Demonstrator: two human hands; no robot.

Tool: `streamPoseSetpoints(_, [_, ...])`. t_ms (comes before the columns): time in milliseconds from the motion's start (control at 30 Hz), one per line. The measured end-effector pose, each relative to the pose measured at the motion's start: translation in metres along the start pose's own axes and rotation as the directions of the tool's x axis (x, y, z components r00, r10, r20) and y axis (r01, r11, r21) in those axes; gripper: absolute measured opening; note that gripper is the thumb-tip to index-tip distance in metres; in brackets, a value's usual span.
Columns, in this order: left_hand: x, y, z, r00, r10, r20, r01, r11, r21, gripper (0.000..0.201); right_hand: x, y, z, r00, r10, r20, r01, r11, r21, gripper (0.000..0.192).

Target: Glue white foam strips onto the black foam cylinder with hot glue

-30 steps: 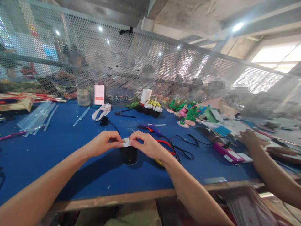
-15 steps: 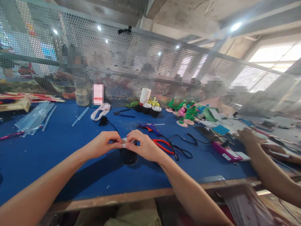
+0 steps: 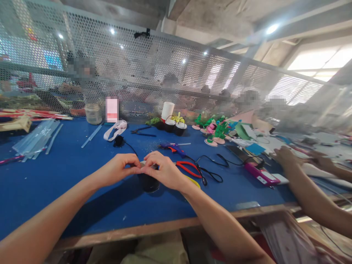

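Risk first: the small black pot (image 3: 149, 182) sits on the blue table (image 3: 68, 176) w/ nothing bracing its base, so a sideways nudge from either hand probably tips it. The pinch over the rim is tight too; whatever sits under the fingertips could slip, and it's hidden, can't tell what. Left hand (image 3: 118, 170) & right hand (image 3: 162, 170) meet fingertip to fingertip above the pot, fingers curled shut, wrists raised, forearms angling in from both sides. Red pliers (image 3: 189, 168) lie just beside the right wrist.

Bare blue table (image 3: 55, 176) left of cup (image 3: 149, 183) — pliers (image 3: 189, 168), cords (image 3: 211, 176) crowd right.
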State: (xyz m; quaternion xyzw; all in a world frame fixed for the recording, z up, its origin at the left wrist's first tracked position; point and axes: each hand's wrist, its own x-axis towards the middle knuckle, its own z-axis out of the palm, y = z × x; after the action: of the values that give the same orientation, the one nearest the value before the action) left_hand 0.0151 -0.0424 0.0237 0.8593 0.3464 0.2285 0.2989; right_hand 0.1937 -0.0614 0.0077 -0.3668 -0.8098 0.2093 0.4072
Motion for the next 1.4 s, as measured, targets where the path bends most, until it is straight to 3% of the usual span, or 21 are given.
streamPoseSetpoints(167, [0.000, 0.000, -0.001, 1.000, -0.017, 0.002, 0.017, 1.000, -0.025, 0.021, 0.000, 0.005, -0.007, 1.000, 0.008, 0.028, -0.009, 0.999, 0.043, 0.020])
streamPoseSetpoints(333, [0.000, 0.000, -0.004, 0.997, -0.067, 0.025, 0.069, 0.991, -0.110, 0.018, 0.003, 0.016, -0.020, 0.996, 0.040, 0.079, -0.050, 0.990, 0.135, 0.036])
streamPoseSetpoints(600, [-0.001, 0.001, -0.007, 0.986, -0.129, 0.104, 0.151, 0.956, -0.251, 0.019, 0.002, 0.016, -0.011, 0.982, 0.131, 0.133, -0.163, 0.947, 0.277, 0.035])
streamPoseSetpoints(833, [-0.002, 0.002, -0.007, 0.977, -0.146, 0.158, 0.185, 0.944, -0.273, 0.018, 0.002, 0.008, -0.012, 0.973, 0.152, 0.175, -0.194, 0.948, 0.252, 0.040])
streamPoseSetpoints(1000, [-0.003, 0.001, -0.009, 0.977, -0.108, 0.181, 0.166, 0.922, -0.349, 0.018, 0.001, 0.009, -0.015, 0.954, 0.173, 0.243, -0.258, 0.888, 0.381, 0.054])
streamPoseSetpoints(1200, [-0.005, -0.003, -0.010, 0.980, -0.093, 0.177, 0.159, 0.900, -0.405, 0.019, 0.001, 0.009, -0.019, 0.953, 0.188, 0.239, -0.279, 0.852, 0.444, 0.050])
streamPoseSetpoints(1400, [-0.005, -0.002, -0.010, 0.979, -0.102, 0.178, 0.163, 0.911, -0.378, 0.019, 0.001, 0.008, -0.019, 0.964, 0.132, 0.230, -0.215, 0.896, 0.389, 0.056])
